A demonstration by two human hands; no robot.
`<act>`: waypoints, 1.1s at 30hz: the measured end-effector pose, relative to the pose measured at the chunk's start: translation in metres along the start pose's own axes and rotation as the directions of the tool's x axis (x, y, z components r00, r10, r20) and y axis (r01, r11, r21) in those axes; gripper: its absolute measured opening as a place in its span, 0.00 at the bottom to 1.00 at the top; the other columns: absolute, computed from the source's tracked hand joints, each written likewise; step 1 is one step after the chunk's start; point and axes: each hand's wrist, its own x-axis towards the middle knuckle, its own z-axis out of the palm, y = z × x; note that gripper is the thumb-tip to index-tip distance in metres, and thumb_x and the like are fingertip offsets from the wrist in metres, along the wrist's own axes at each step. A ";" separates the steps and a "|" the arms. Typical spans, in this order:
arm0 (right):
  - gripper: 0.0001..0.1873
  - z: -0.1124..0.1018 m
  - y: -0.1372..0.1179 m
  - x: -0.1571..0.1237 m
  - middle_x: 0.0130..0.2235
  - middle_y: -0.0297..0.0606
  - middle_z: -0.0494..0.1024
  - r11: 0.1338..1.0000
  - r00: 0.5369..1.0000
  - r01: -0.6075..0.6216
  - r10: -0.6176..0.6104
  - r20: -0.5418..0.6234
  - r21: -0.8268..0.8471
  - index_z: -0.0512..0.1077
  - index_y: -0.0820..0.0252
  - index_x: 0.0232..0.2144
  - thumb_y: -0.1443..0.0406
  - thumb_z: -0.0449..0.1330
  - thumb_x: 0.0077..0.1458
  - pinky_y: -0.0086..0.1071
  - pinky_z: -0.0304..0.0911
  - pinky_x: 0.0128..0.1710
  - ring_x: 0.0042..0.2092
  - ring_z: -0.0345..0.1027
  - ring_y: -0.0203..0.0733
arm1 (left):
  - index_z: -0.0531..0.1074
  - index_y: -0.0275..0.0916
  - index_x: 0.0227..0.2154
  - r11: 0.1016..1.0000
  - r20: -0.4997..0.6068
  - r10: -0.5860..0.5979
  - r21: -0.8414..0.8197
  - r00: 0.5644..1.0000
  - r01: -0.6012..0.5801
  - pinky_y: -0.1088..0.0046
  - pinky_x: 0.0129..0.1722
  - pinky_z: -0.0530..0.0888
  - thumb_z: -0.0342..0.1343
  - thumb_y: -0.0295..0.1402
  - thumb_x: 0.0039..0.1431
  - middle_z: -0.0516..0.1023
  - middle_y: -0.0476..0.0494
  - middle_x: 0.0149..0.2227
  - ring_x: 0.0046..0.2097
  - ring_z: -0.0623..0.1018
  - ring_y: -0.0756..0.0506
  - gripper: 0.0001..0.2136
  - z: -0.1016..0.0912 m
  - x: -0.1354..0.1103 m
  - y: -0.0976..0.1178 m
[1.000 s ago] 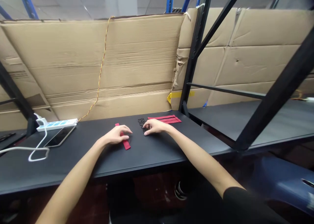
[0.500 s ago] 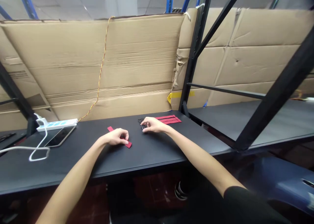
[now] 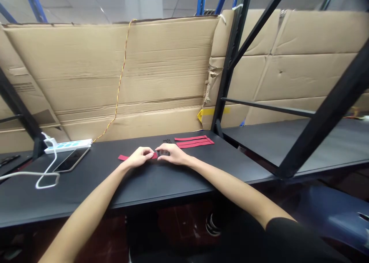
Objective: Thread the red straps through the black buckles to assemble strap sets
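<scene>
Red strap (image 3: 123, 157) is running left-right over black table (image 3: 95, 194), right end pointing at small dark part (image 3: 163, 153); can't tell if touching. Left hand (image 3: 140, 156) is pinching strap near that end, arm slanting from lower left. Right hand (image 3: 174, 154) is holding dark part, fingers curving around it, arm slanting from lower right.

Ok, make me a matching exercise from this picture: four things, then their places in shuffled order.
1. White rectangular power strip
2. Yellow-red twisted cord
3. Single flat red fabric strap
4. Small dark buckle-like piece

A. In the grip of the right hand
B. Against the brown cardboard wall
C. Behind the flat dark-screened device
D. In the grip of the left hand

Pairs: 1-C, 2-B, 3-D, 4-A.
</scene>
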 end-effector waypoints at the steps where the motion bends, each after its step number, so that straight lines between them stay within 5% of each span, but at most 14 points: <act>1: 0.21 0.001 -0.002 0.000 0.40 0.41 0.77 1.000 1.000 -0.006 0.006 -0.003 -0.004 0.73 0.59 0.47 0.56 0.64 0.52 0.35 0.65 0.42 0.39 0.71 0.41 | 0.70 0.36 0.26 0.999 0.009 0.007 -0.032 1.000 -0.007 0.73 0.32 0.67 0.50 0.40 0.58 0.71 0.49 0.26 0.29 0.69 0.49 0.13 0.001 0.000 0.001; 23: 0.19 0.004 -0.007 -0.001 0.39 0.41 0.77 0.994 0.988 0.092 -0.098 -0.122 -0.052 0.73 0.59 0.46 0.58 0.64 0.52 0.35 0.67 0.39 0.36 0.70 0.40 | 0.74 0.35 0.28 0.990 -0.093 -0.007 -0.140 0.996 -0.006 0.73 0.32 0.68 0.54 0.43 0.56 0.74 0.47 0.27 0.30 0.70 0.49 0.15 0.004 0.001 -0.001; 33: 0.19 0.003 -0.009 -0.001 0.41 0.42 0.75 0.993 0.985 0.109 -0.113 -0.130 -0.038 0.73 0.59 0.47 0.59 0.64 0.53 0.34 0.68 0.38 0.38 0.70 0.40 | 0.71 0.35 0.27 0.967 -0.050 -0.011 -0.256 0.999 -0.002 0.75 0.30 0.64 0.55 0.44 0.56 0.69 0.50 0.25 0.28 0.66 0.51 0.15 0.002 -0.003 0.007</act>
